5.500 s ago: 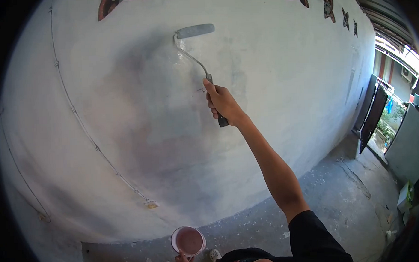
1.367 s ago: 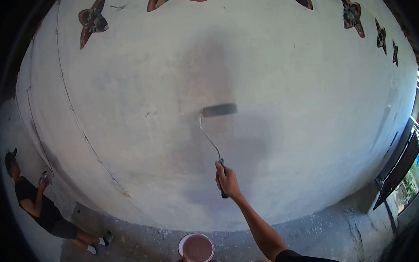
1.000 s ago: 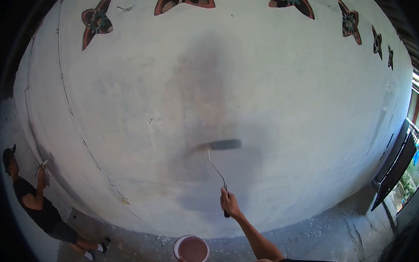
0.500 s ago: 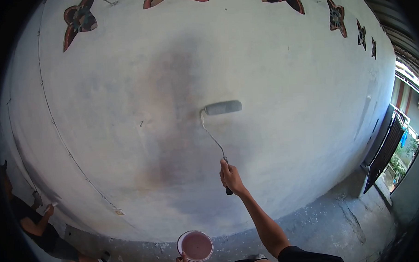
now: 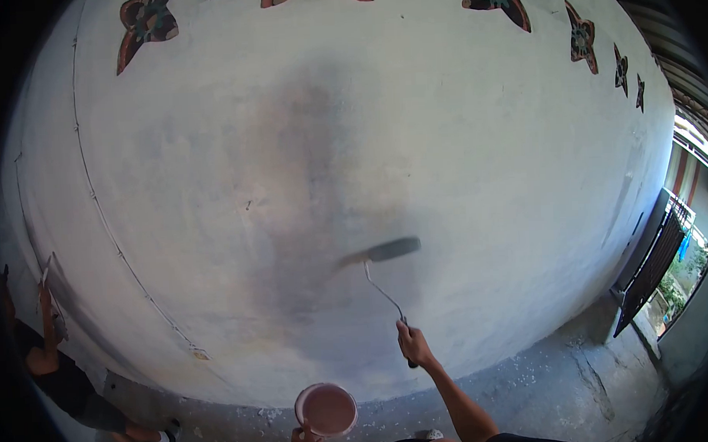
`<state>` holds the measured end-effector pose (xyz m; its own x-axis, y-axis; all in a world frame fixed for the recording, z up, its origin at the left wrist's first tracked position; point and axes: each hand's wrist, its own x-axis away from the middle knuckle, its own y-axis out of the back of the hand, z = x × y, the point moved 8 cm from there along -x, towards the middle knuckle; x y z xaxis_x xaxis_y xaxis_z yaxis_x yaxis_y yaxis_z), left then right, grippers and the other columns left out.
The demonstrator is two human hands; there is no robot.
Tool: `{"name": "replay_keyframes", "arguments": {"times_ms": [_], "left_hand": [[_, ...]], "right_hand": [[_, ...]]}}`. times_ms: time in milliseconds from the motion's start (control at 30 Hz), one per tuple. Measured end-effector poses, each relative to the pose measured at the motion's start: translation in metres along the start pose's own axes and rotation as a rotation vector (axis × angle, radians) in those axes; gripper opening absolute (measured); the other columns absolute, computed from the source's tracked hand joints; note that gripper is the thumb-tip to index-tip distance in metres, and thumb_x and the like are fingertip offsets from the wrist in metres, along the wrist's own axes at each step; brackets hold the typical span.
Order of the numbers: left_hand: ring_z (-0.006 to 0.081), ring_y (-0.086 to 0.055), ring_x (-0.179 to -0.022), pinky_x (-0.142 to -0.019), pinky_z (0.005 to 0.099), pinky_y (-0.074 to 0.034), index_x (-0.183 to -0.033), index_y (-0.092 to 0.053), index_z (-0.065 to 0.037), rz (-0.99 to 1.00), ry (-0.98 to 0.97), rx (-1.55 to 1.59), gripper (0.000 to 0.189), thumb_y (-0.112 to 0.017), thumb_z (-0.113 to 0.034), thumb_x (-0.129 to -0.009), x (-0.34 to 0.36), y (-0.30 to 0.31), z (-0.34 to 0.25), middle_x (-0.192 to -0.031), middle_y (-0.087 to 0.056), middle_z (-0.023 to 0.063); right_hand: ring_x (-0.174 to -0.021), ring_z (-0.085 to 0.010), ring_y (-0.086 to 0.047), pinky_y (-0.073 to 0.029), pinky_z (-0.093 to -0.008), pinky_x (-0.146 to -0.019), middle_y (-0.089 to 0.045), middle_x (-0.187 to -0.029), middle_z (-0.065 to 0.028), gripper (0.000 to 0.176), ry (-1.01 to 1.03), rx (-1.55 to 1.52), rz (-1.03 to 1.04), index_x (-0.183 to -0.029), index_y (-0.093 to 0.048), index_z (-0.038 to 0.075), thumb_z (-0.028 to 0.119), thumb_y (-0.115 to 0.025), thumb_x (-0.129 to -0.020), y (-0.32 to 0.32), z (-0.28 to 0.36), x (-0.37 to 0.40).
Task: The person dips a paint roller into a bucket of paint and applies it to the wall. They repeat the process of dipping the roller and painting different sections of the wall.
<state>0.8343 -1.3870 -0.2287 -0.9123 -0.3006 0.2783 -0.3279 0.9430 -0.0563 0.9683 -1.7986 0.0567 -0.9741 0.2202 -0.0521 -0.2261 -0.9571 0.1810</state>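
My right hand [image 5: 414, 345] is closed around the dark handle of a paint roller [image 5: 394, 249], held out in front of me. Its grey sleeve lies across the lower middle of the pale wall [image 5: 508, 177], over a darker, smudged patch. Low in view, my left hand [image 5: 305, 439] grips the rim of a round bucket [image 5: 326, 410]. Pinkish-brown liquid fills part of the bucket, and its rim is whitish.
At far left another person [image 5: 55, 364] in dark clothes reaches a long pale tool up to the wall. A cable [image 5: 120, 252] runs down to a socket [image 5: 200, 354]. Flower-shaped cutouts [image 5: 148, 27] line the wall top. A dark gate [image 5: 650, 269] stands at right above the concrete floor [image 5: 547, 386].
My right hand has brought the roller lower and slightly right along the wall. The bucket has shifted little. The person at left has raised an arm with the tool.
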Motion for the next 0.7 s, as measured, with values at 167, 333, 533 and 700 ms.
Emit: {"name": "replay_keyframes", "arguments": {"times_ms": [167, 333, 533, 700], "left_hand": [[0.0196, -0.063, -0.078, -0.055, 0.0343, -0.056, -0.097, -0.057, 0.005, -0.195, -0.094, -0.02, 0.056, -0.071, -0.048, -0.087, 0.018, -0.028, -0.128, -0.091, -0.06, 0.0127], [0.0174, -0.055, -0.084, -0.075, 0.0322, -0.046, -0.098, -0.058, 0.004, -0.273, -0.378, -0.093, 0.045, -0.067, -0.04, -0.093, 0.027, -0.038, -0.207, -0.092, -0.058, 0.0099], [0.0174, -0.052, -0.088, -0.082, 0.0336, -0.044, -0.095, -0.057, 0.003, -0.324, -0.518, -0.153, 0.037, -0.065, -0.034, -0.095, 0.05, -0.034, -0.284, -0.09, -0.056, 0.0077], [0.0161, -0.051, -0.089, -0.083, 0.0321, -0.045, -0.1, -0.055, 0.002, -0.255, -0.636, -0.143, 0.032, -0.065, -0.028, -0.095, 0.041, -0.021, -0.326, -0.096, -0.055, 0.0078]], "right_hand": [[-0.041, -0.0089, -0.044, -0.036, -0.0283, -0.039, -0.044, -0.051, 0.0019, 0.057, 0.047, -0.016, 0.031, -0.064, -0.045, 0.009, 0.052, -0.044, -0.101, 0.005, 0.086, -0.023], [-0.04, -0.0083, -0.042, -0.036, -0.0272, -0.039, -0.041, -0.051, 0.0022, 0.055, 0.012, -0.097, 0.026, -0.065, -0.044, 0.009, 0.049, -0.043, -0.102, -0.005, 0.053, -0.015], [-0.037, -0.0104, -0.042, -0.034, -0.0282, -0.037, -0.041, -0.049, 0.0014, 0.057, -0.215, -0.064, -0.005, -0.063, -0.046, 0.008, 0.051, -0.044, -0.101, 0.001, -0.051, 0.062], [-0.037, -0.0099, -0.041, -0.034, -0.0267, -0.036, -0.042, -0.049, 0.0008, 0.057, -0.307, -0.002, -0.011, -0.067, -0.049, 0.006, 0.051, -0.043, -0.102, 0.027, -0.031, 0.117]]}}
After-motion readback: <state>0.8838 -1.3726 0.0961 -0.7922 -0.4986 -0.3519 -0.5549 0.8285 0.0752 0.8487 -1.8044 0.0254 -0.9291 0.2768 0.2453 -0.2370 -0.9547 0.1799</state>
